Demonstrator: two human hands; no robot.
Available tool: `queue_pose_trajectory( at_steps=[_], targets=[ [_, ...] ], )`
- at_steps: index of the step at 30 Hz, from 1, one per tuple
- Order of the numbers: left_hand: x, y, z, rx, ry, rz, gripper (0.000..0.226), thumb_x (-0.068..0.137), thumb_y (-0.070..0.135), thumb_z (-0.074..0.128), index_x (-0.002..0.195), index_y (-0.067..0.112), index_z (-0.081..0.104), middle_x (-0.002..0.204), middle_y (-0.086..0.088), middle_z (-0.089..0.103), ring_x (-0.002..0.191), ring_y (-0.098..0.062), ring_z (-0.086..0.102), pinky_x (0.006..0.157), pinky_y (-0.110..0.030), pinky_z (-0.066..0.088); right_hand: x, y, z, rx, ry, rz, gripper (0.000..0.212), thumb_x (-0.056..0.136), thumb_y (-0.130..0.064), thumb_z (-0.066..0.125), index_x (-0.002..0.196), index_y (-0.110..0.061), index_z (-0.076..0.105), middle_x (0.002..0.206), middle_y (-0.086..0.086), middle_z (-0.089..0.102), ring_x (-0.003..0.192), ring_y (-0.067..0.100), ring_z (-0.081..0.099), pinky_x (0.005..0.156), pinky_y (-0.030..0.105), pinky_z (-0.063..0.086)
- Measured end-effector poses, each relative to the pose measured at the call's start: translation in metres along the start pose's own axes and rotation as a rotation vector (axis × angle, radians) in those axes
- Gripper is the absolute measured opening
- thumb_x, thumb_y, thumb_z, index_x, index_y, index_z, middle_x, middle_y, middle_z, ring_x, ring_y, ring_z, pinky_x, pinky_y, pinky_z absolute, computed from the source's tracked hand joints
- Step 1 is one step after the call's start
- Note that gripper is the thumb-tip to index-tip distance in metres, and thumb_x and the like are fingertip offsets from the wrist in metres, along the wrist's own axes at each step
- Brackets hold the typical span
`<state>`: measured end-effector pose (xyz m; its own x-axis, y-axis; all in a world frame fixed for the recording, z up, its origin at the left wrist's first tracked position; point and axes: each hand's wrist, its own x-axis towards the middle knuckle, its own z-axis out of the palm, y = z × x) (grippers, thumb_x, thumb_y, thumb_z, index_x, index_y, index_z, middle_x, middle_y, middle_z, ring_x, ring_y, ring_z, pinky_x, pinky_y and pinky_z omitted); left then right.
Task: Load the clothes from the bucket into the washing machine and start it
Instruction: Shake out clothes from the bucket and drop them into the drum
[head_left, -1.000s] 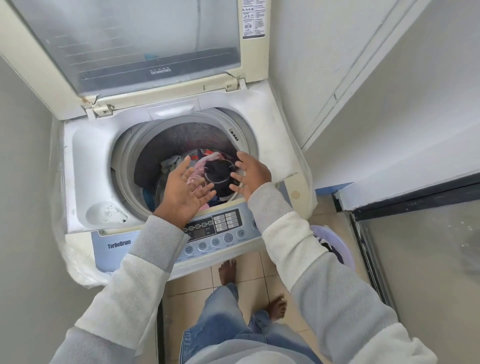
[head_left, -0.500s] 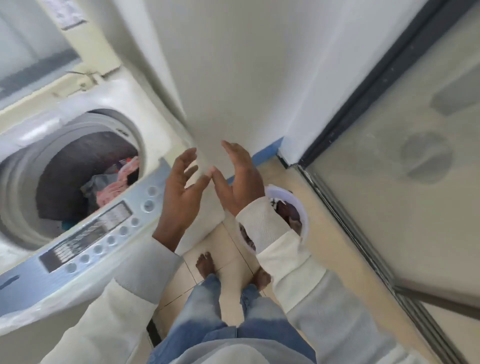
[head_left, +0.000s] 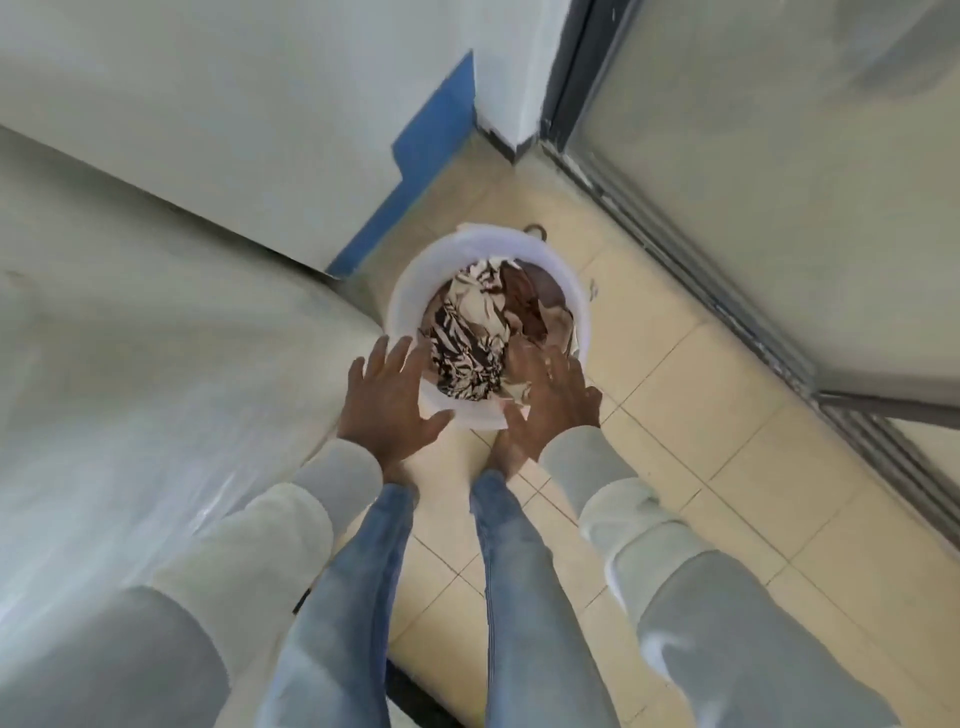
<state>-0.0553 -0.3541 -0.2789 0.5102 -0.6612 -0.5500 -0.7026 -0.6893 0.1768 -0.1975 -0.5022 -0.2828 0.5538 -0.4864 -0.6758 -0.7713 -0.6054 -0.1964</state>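
We look down at a white bucket (head_left: 488, 244) of clothes (head_left: 470, 345) on the floor, right of the washer (head_left: 156, 338). Both hands, left (head_left: 387, 402) and right (head_left: 553, 402), hover open and empty above its near rim. We should gather a deep bundle so nothing drops.

White bucket (head_left: 579, 306) upright on tiles, apparently half-full of patterned clothes (head_left: 470, 343).
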Motion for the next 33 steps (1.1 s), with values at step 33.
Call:
queue_pose_trajectory(
  at_steps=[33],
  targets=[
    [0.134,0.020,0.169,-0.765,-0.211,-0.227,0.020,0.093,0.010,0.049,0.103,-0.001,0.063,0.108,-0.017,0.063,0.104,-0.030,0.055,0.087,-0.026,0.038,0.110,0.032,0.107,-0.079,-0.083,-0.014,0.103,0.073,-0.043,0.073,0.150,-0.037,0.006,0.159,0.005,0.014,0.148,0.035,0.005,0.112,0.055,0.018]
  ],
)
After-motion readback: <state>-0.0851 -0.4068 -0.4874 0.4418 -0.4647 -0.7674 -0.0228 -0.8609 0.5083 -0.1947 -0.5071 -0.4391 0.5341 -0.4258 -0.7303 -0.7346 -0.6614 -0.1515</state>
